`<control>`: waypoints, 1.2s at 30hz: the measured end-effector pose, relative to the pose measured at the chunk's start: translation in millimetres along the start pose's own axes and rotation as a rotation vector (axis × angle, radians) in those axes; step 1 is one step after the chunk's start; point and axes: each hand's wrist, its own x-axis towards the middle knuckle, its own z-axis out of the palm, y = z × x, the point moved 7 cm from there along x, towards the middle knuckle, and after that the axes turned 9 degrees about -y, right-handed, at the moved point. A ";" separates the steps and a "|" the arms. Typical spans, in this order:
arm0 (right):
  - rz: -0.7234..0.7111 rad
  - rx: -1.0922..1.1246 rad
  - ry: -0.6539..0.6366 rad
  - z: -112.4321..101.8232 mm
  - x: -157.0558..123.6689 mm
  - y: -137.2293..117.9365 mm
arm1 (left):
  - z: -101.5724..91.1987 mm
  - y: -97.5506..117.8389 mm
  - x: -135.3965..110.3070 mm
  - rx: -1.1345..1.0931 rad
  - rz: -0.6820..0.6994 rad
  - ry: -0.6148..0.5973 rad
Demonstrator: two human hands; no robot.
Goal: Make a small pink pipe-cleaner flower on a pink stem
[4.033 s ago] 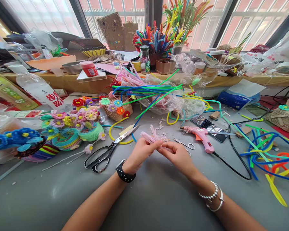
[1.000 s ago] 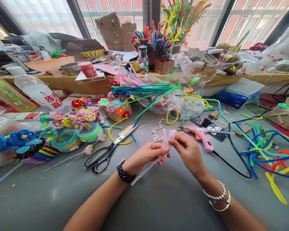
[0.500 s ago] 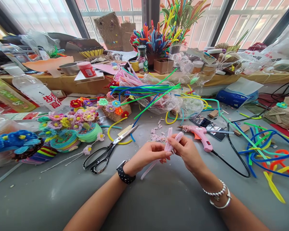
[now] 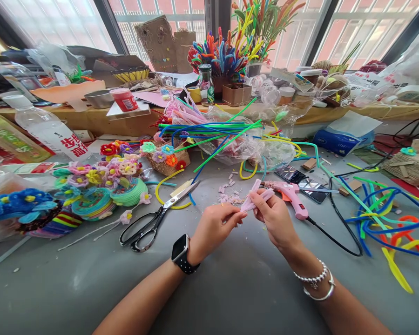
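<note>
Between my hands is a pale pink bent pipe cleaner (image 4: 252,199), with loops that stick up and to the right. My left hand (image 4: 219,226) pinches its lower left end between thumb and fingers. The fingers of my right hand (image 4: 273,218) are closed on its right part, and the fingertips hide some of it. Just behind the hands lie short pink snippets (image 4: 230,194) on the grey table. To the right rests a pink glue gun (image 4: 292,197), its nozzle toward my right hand. Black-handled scissors (image 4: 160,215) lie to the left, blades pointing away.
Colourful pipe-cleaner flowers (image 4: 101,179) on small baskets crowd the left. A plastic bag with loose pipe cleaners (image 4: 226,139) sits behind. At the right are tangled pipe cleaners (image 4: 387,218), the gun's black cord (image 4: 338,247) and a blue tissue pack (image 4: 344,135).
My left hand has rolled over, so its back and the watch face now show. The pink piece has tilted to the right, and its hanging tail no longer shows below my hands.
</note>
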 end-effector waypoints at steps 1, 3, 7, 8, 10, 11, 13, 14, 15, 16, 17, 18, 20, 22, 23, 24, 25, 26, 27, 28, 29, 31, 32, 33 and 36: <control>-0.018 0.003 0.007 -0.3 0.0 -1.3 | -2.0 1.7 -1.2 0.061 0.027 0.043; -0.048 0.014 0.022 -1.1 0.1 -3.4 | -5.3 3.3 -3.5 0.134 0.052 0.114; -0.062 0.045 0.012 0.0 0.5 -4.0 | -8.2 6.1 -6.5 0.197 0.061 0.169; -0.063 0.051 -0.001 0.9 0.6 -3.9 | -8.6 7.2 -6.9 0.208 0.063 0.174; -0.064 0.057 -0.026 2.6 0.4 -4.0 | -8.8 9.6 -7.4 0.226 0.072 0.174; -0.067 0.057 -0.032 2.9 0.3 -4.3 | -8.5 10.5 -7.5 0.234 0.075 0.170; -0.075 0.050 -0.033 2.8 0.0 -5.0 | -7.5 11.2 -7.5 0.247 0.077 0.160; -0.078 0.043 -0.032 2.8 -0.1 -5.4 | -7.2 11.1 -7.6 0.251 0.076 0.159; -0.082 0.034 -0.032 2.9 -0.3 -5.7 | -6.9 10.8 -7.7 0.252 0.075 0.161; -0.086 0.024 -0.034 3.1 -0.4 -6.2 | -6.7 10.6 -7.8 0.252 0.074 0.163; -0.092 0.013 -0.037 3.6 -0.6 -6.6 | -6.3 10.5 -8.0 0.252 0.076 0.162; -0.098 0.002 -0.041 4.2 -0.8 -7.2 | -5.9 10.4 -8.2 0.252 0.077 0.159; -0.114 -0.015 -0.049 5.3 -1.5 -8.1 | -5.2 10.3 -8.2 0.245 0.075 0.145; -0.121 -0.026 -0.053 6.0 -2.0 -8.2 | -5.2 9.3 -7.6 0.213 0.061 0.126; -0.120 -0.032 -0.052 6.0 -2.0 -7.9 | -5.5 8.3 -7.0 0.184 0.049 0.118; -0.121 -0.038 -0.049 5.7 -2.0 -7.5 | -5.9 7.0 -6.2 0.148 0.034 0.110; -0.120 -0.043 -0.045 5.4 -1.9 -6.9 | -5.9 5.2 -5.2 0.107 0.016 0.096; -0.120 -0.049 -0.042 5.0 -1.7 -6.3 | -5.2 3.0 -4.0 0.059 -0.004 0.076; -0.119 -0.052 -0.039 4.5 -1.5 -5.8 | -4.0 0.5 -2.7 0.005 -0.027 0.051; -0.120 -0.054 -0.035 4.1 -1.3 -5.3 | -2.1 -2.2 -1.5 -0.054 -0.050 0.023; -0.117 -0.056 -0.035 4.0 -1.2 -4.8 | 0.1 -4.9 -0.5 -0.119 -0.073 -0.007; -0.096 -0.065 -0.050 5.1 -1.2 -3.1 | 4.5 -9.4 0.8 -0.259 -0.109 -0.054; -0.076 -0.075 -0.064 6.3 -1.3 -1.9 | 5.8 -11.1 1.2 -0.325 -0.123 -0.066; -0.055 -0.088 -0.082 7.8 -1.6 -0.7 | 6.8 -12.6 1.5 -0.383 -0.138 -0.075; -0.018 -0.123 -0.117 10.8 -2.3 0.4 | 7.5 -16.0 1.8 -0.519 -0.197 -0.088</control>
